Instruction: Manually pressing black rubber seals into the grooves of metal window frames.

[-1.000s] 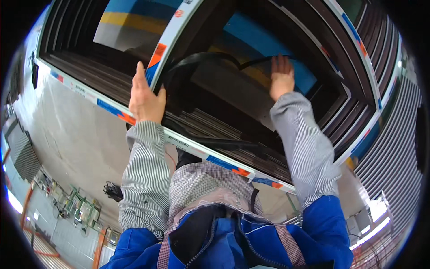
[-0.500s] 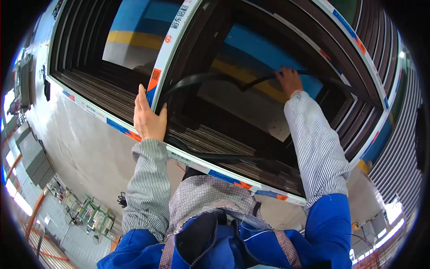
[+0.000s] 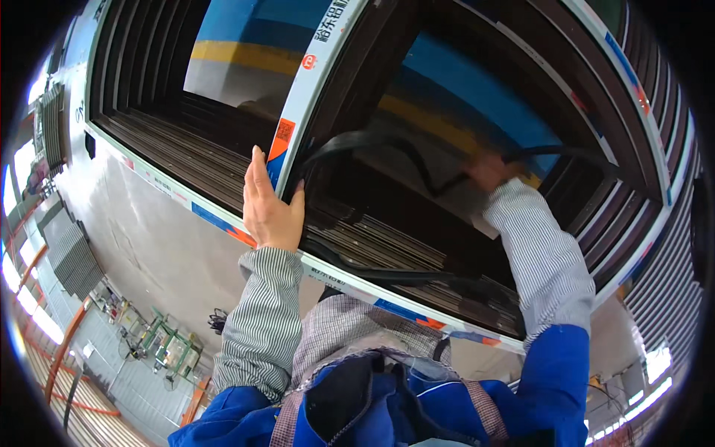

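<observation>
Straddling the white-faced divider [image 3: 306, 89]: left hand [image 3: 272, 214], fingers extended on one side, thumb spread on the other. Right hand [image 3: 490, 172] closed on the black strip [image 3: 366, 140], finger detail blurred. Strip loops across the right-hand opening of the dark window-type frame [image 3: 216, 217].

A: Condition of the frame [image 3: 356, 289]?
B: Dark brown; white outer faces marked blue and orange. A slanting crossbar [image 3: 300, 88] divides it into two openings.
A: And the black strip [image 3: 357, 139]?
B: Flexible, slack, bent in a wave across the right-hand opening. A lower black run lies along the frame's near side.
</observation>
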`<state>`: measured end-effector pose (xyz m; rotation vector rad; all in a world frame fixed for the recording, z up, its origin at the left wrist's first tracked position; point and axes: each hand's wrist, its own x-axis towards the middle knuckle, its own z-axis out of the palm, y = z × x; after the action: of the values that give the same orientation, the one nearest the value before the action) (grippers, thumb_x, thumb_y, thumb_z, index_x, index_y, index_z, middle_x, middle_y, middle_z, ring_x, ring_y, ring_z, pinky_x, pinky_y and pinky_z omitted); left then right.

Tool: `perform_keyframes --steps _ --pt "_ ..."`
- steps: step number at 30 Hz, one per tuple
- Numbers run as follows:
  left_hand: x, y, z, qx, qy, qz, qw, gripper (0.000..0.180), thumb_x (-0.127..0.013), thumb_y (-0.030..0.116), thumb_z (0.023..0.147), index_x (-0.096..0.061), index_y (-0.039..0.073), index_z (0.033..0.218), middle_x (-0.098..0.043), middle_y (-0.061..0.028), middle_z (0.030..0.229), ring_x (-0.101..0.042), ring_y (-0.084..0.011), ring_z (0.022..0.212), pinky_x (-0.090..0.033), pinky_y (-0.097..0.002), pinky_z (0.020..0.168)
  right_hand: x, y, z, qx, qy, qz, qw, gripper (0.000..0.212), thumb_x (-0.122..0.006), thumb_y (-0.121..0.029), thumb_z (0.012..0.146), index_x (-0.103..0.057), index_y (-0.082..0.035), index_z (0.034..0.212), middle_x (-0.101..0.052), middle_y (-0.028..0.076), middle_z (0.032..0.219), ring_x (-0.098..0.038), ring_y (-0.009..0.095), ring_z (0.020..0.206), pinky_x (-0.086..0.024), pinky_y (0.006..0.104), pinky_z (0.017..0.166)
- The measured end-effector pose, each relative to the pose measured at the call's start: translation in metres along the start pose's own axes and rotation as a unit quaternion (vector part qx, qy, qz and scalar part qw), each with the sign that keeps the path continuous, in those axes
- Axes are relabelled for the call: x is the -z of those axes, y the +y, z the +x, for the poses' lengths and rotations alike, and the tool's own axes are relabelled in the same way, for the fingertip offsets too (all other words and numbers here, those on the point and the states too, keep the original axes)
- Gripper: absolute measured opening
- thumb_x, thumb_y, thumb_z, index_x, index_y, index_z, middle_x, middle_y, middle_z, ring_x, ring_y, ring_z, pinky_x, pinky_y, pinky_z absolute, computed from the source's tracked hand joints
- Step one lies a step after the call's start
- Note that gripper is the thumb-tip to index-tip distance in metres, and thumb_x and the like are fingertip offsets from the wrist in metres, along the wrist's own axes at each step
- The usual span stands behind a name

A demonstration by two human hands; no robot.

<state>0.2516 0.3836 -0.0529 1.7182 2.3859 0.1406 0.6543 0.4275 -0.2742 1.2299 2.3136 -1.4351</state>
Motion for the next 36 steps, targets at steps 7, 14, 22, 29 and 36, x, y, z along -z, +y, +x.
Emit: perform_keyframes --steps 7,14,22,29,36 --pt "0.01 -0.008 0.007 -0.005 -0.006 -0.015 1.0 0.094 -0.08 0.013 0.075 -0.027 0.014 0.152 -0.052 -0.0127 0.135 -0.056 -0.0328 0.118 -0.049 -0.0404 0.097 0.175 -0.201 -0.129 0.1 -0.058 0.081 0.99 0.045 -0.086 -0.028 0.065 -0.064 -0.01 0.101 -0.064 0.005 0.087 -0.059 0.025 0.082 -0.043 0.036 0.075" --pt "0.037 0.033 0.025 -0.093 -0.001 0.031 0.995 0.096 -0.083 0.021 0.07 -0.031 0.01 0.15 -0.037 -0.0187 0.147 -0.029 -0.0361 0.142 -0.021 -0.051 0.117 0.316 -0.203 -0.149 -0.002 0.389 0.215 0.896 0.039 -0.068 -0.02 0.091 -0.059 -0.003 0.124 -0.06 0.001 0.087 -0.054 0.009 0.075 -0.043 0.0223 0.07" --pt "0.007 0.167 0.17 -0.236 -0.177 -0.414 0.861 0.065 -0.069 0.034 0.09 -0.042 0.006 0.142 -0.065 -0.0165 0.111 -0.063 -0.0301 0.103 -0.049 -0.038 0.094 0.329 -0.164 -0.011 0.006 0.433 0.201 0.879 0.027 -0.053 -0.021 0.102 -0.062 0.001 0.116 -0.062 0.002 0.082 -0.058 0.009 0.072 -0.049 0.023 0.068" --pt "-0.003 0.209 0.183 0.046 -0.293 -0.594 0.747 0.04 -0.053 0.031 0.101 -0.052 0.001 0.127 -0.053 -0.0016 0.069 -0.046 -0.0088 0.053 -0.039 -0.025 0.046 0.268 -0.096 0.025 -0.088 0.42 0.072 0.901 0.026 -0.053 -0.025 0.1 -0.059 -0.001 0.11 -0.062 0.01 0.071 -0.063 0.019 0.065 -0.05 0.032 0.064" --pt "-0.035 0.201 0.196 0.153 -0.246 -0.601 0.745 0.04 -0.046 0.033 0.103 -0.055 -0.002 0.12 -0.053 -0.0038 0.069 -0.043 -0.0087 0.048 -0.037 -0.0257 0.044 0.246 -0.087 0.03 -0.054 0.459 -0.09 0.882 0.035 -0.052 -0.029 0.1 -0.061 -0.003 0.121 -0.07 0.021 0.091 -0.068 0.037 0.084 -0.053 0.0401 0.075"
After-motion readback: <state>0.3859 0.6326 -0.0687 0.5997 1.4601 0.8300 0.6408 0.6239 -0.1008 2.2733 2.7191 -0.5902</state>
